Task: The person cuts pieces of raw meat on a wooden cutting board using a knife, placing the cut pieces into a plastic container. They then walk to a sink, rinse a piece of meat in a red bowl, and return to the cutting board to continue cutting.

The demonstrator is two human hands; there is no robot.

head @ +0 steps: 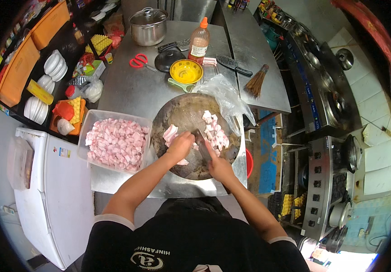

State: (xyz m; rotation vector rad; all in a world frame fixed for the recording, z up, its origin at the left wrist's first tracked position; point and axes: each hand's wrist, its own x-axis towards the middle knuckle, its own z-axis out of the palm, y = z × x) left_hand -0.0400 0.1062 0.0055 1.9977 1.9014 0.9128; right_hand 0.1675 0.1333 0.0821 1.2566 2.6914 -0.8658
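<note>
On a round wooden chopping block [185, 105], my right hand [221, 168] grips a cleaver [202, 146], its blade slanting up and left. My left hand [180, 146] presses on raw meat beside the blade, fingertips bent; the piece under them is mostly hidden. A larger piece of pale pink meat [171, 133] lies just above my left hand, and another bit shows below it. Cut meat chunks [217, 134] are spread right of the blade. Left of the block, a clear plastic tub [82, 136] holds many diced meat chunks [117, 144].
Beyond the block are a crumpled plastic bag [227, 98], a yellow bowl [186, 71], red-handled scissors [141, 62], a sauce bottle [199, 42], a second cleaver [233, 64], a bristle brush [257, 81] and a lidded steel pot [148, 29]. A gas stove [318, 187] stands right.
</note>
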